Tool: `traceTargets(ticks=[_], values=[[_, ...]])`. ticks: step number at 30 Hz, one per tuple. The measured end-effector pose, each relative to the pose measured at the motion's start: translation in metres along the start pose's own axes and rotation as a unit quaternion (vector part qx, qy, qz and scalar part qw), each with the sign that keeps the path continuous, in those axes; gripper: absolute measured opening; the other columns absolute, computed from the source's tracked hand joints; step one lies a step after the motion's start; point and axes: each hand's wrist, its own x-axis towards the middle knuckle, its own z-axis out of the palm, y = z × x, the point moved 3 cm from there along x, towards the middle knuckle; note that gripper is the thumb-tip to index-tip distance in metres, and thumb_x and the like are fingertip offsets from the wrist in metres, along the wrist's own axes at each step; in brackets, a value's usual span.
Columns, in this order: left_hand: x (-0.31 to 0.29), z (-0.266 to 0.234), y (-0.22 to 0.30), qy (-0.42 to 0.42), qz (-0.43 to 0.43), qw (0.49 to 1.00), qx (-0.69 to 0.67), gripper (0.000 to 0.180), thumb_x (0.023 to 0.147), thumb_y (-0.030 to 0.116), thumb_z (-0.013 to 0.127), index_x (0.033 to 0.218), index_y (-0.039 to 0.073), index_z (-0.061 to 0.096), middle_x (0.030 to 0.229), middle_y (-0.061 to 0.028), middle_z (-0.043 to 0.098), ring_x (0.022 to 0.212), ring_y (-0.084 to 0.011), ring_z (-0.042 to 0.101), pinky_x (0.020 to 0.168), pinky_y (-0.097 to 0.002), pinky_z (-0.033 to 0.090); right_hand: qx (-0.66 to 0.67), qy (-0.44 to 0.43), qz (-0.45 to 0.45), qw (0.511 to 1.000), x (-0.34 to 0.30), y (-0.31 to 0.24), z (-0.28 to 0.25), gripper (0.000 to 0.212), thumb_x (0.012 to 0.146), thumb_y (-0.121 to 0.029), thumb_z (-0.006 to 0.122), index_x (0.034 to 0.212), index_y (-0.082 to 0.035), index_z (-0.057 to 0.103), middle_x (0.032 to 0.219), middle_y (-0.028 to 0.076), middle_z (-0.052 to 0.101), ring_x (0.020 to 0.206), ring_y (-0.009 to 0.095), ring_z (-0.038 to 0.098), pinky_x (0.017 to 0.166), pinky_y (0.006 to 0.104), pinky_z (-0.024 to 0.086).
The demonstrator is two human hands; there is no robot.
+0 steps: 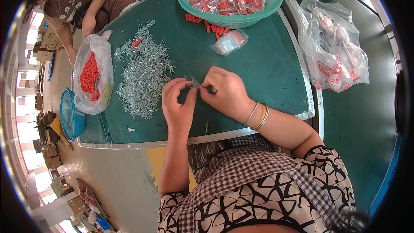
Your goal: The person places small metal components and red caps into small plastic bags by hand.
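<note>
A small clear plastic bag is pinched between my two hands above the green table. My left hand grips one side of it between thumb and fingertips. My right hand pinches the other side, its remaining fingers curled in; something small and dark shows within them, too hidden to name. Left of my left hand lies a wide heap of small silvery screws, with a red plastic piece on top. Beyond my hands rests a packet of clear bags, beside several loose red plastic plugs.
A green plastic basket full of bagged red pieces stands at the far edge. White plastic bags lie at right. At left, a bag of red plugs sits near a blue basket and another person's hand.
</note>
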Motion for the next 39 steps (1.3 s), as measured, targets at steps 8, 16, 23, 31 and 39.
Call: traceTargets(ticks=[8,16,23,31,39], values=[[0.001,0.008,0.005,0.070,0.089,0.988,0.104,0.010,0.071,-0.003,0.068,0.078,0.002,0.063,0.094,-0.0084,0.064,0.092,-0.0270,0.059,0.085,-0.0370,0.047,-0.064,-0.001,-0.055,0.996,-0.001,-0.005,0.003,0.019,0.068,-0.002,0.072,0.069,-0.005,0.054,0.073,0.010,0.055,0.057,0.031,0.057,0.049,0.0386,0.046],[0.009,-0.016,-0.001,-0.014,0.030,0.997,0.065,0.012,0.074,-0.003,0.066,0.085,0.000,0.062,0.098,-0.0095,0.064,0.089,-0.0219,0.062,0.082,-0.0321,0.049,-0.042,-0.103,-0.111,0.988,0.006,-0.012,-0.004,0.047,0.066,-0.010,0.079,0.109,-0.011,0.059,0.108,0.008,0.063,0.079,0.029,0.066,0.064,0.0369,0.055],[0.009,-0.028,0.013,-0.104,-0.025,0.994,0.013,0.008,0.074,0.001,0.067,0.079,0.000,0.060,0.095,-0.0097,0.062,0.092,-0.0265,0.060,0.082,-0.0358,0.047,0.010,-0.147,-0.141,0.979,0.002,-0.012,0.003,0.057,0.064,-0.014,0.083,0.118,-0.011,0.063,0.116,0.007,0.064,0.086,0.028,0.067,0.069,0.0364,0.056],[0.000,-0.028,0.002,-0.115,-0.057,0.991,-0.039,0.009,0.079,-0.001,0.065,0.088,-0.002,0.063,0.103,-0.0075,0.063,0.089,-0.0167,0.062,0.082,-0.0275,0.048,0.056,-0.157,-0.083,0.983,0.001,-0.013,0.002,0.047,0.067,-0.012,0.082,0.112,-0.010,0.066,0.102,0.006,0.067,0.073,0.025,0.066,0.060,0.0326,0.054],[-0.006,-0.034,0.013,-0.053,0.187,0.977,0.083,0.025,0.072,-0.007,0.064,0.092,0.007,0.069,0.123,-0.0132,0.056,0.109,-0.0311,0.056,0.093,-0.0406,0.046,0.144,-0.202,0.079,0.965,0.005,-0.008,0.002,0.042,0.071,-0.015,0.083,0.110,-0.009,0.068,0.096,0.005,0.067,0.071,0.017,0.062,0.061,0.0292,0.052]])
